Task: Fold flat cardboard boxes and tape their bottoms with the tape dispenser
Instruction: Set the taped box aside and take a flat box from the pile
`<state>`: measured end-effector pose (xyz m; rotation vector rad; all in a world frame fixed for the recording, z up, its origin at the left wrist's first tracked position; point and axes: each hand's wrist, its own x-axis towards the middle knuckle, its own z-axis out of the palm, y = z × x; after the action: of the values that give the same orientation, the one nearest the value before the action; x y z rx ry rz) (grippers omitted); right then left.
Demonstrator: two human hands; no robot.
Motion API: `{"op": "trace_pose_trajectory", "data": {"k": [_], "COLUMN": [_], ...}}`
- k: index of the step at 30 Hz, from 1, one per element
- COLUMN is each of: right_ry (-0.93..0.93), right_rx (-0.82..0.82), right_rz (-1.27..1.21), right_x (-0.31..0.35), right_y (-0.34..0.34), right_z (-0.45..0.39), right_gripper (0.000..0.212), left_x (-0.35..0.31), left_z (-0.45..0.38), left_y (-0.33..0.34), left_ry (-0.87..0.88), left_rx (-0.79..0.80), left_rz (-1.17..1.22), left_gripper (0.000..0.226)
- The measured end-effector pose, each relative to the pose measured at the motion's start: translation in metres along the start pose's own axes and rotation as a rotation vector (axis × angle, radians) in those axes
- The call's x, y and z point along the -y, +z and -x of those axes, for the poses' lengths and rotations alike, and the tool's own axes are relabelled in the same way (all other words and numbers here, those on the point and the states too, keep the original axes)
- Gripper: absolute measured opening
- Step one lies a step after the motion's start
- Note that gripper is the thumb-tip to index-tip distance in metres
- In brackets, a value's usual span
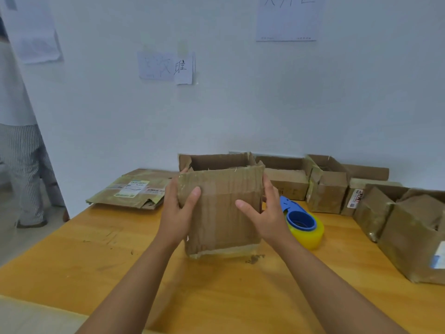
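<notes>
Cardboard box (220,208) gripped by left hand (177,208) & right hand (266,213); tape dispenser (302,221) just right, flat boxes (134,191) left.

Bare forearms, no sleeves, unadorned hands

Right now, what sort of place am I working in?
Probably a small packing or parcel-sorting room: reused cardboard boxes line the wooden table, a tape dispenser sits ready, and handwritten paper signs hang on the wall.

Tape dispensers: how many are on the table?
1. The blue tape dispenser with its yellowish roll lies on the table, just right of the box that both hands hold. Others may be hidden behind boxes.
</notes>
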<state>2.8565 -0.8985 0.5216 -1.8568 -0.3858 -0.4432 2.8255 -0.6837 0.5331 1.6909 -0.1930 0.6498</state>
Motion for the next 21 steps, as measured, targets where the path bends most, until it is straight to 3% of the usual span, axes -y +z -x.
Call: {"op": "trace_pose_trajectory", "data": {"k": [3,6,8,19,21], "right_ry": [-0.012,0.013,0.026,0.041,0.046], "right_rx": [0.022,0.063,0.088,0.160,0.158], "right_rz": [0.026,0.019,-0.029,-0.161,-0.143], "right_x": [0.002,-0.002,-0.006,0.002,0.003], "right_y": [0.000,0.002,0.002,-0.007,-0.009], "right_z": [0.005,0.010,0.011,0.001,-0.004], "right_gripper": [0.089,0.085,0.087,0.071,0.082], "left_x": [0.003,0.013,0.016,0.018,0.019], "left_z": [-0.001,0.002,0.003,-0.002,-0.003], "left_y": [-0.001,-0.001,0.000,0.003,0.002], "left_ry": [-0.051,-0.098,-0.118,-0.196,-0.198], "left_rx": [0.011,0.028,0.030,-0.002,0.008], "left_rz": [0.019,0.024,0.022,0.048,0.060], "left_gripper": [0.046,0.082,0.092,0.104,0.104]}}
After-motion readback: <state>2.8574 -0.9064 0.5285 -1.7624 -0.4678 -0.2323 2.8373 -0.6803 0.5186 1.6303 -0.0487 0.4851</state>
